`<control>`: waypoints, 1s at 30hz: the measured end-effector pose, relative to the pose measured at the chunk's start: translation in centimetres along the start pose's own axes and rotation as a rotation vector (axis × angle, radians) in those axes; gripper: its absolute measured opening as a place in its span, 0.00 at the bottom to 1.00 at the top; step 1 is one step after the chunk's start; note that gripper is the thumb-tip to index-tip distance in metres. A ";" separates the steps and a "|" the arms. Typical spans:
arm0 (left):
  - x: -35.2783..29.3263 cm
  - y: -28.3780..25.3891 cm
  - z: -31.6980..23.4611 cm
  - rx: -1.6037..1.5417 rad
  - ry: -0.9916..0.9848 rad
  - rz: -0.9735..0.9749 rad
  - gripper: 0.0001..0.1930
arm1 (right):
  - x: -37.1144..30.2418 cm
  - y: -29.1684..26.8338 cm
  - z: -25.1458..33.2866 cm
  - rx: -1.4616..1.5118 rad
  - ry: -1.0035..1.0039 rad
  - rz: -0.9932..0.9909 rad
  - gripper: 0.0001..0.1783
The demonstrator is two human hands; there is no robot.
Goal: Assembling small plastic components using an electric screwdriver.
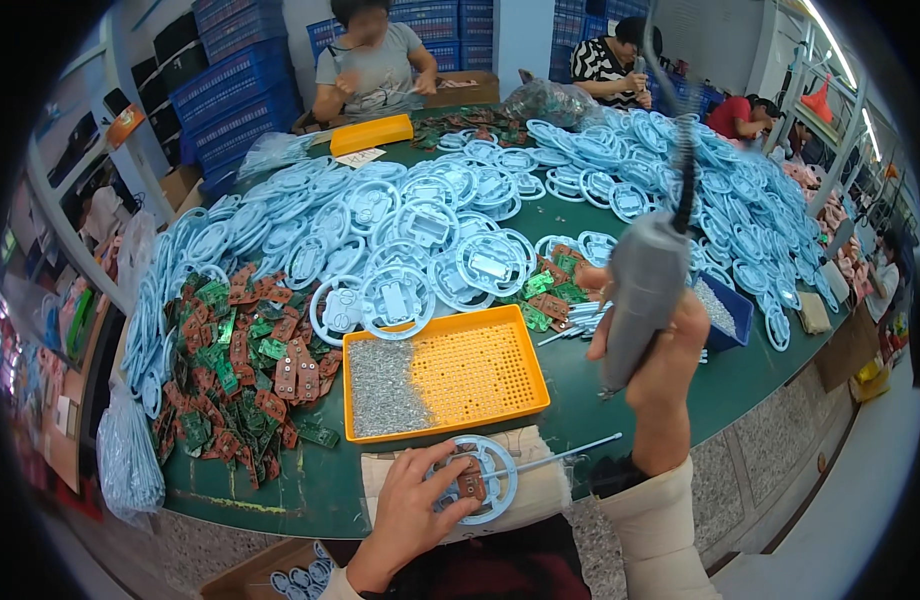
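My left hand (pixel 412 512) presses a light blue plastic ring (pixel 502 497) down on a beige cloth pad (pixel 540 484). Under its fingertips a small brown circuit board (pixel 471 480) sits inside the ring. A thin pale blue rod (pixel 570 454) extends from the ring toward the right. My right hand (pixel 670 355), raised above the table to the right, is wrapped round a grey electric screwdriver (pixel 644 285) with a coiled black cord. The tool's tip points down and is apart from the ring. Just beyond my left hand stands a yellow tray (pixel 480 372) with small silver screws at its left end.
Loose circuit boards (pixel 242 365) lie heaped on the left of the green table (pixel 330 487). Light blue rings (pixel 420 225) are piled across the far side. Several rods (pixel 586 318) and a dark blue bin (pixel 732 325) are at right. Co-workers (pixel 375 65) sit opposite.
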State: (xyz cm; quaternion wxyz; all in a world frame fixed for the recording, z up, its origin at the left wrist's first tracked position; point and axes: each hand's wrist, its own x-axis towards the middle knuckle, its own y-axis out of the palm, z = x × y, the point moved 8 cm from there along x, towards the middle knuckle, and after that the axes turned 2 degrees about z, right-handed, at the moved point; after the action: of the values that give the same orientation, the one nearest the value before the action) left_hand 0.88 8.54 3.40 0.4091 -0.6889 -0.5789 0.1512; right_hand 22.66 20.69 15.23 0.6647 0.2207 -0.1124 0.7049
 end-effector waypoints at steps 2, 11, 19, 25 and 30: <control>-0.3 -0.2 0.3 0.008 -0.020 -0.007 0.26 | -0.8 2.5 0.3 0.377 -0.024 -0.016 0.36; -0.1 -0.2 0.0 -0.021 -0.004 -0.004 0.27 | -5.1 7.7 -3.5 0.268 0.270 0.234 0.26; -0.1 -0.1 0.1 -0.031 -0.007 -0.017 0.26 | -6.5 9.1 -4.9 0.242 0.273 0.243 0.22; -0.1 -0.2 0.1 -0.030 0.004 -0.027 0.27 | -7.0 9.2 -5.8 0.309 0.378 0.234 0.19; -0.2 -0.1 0.1 -0.013 0.007 -0.026 0.27 | -6.8 8.8 -6.0 0.269 0.329 0.215 0.20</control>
State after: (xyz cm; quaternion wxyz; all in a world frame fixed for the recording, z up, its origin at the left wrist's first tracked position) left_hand 0.68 8.39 3.37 0.4085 -0.6847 -0.5872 0.1398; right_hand 13.10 16.59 8.07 0.5598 0.1762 0.0698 0.8067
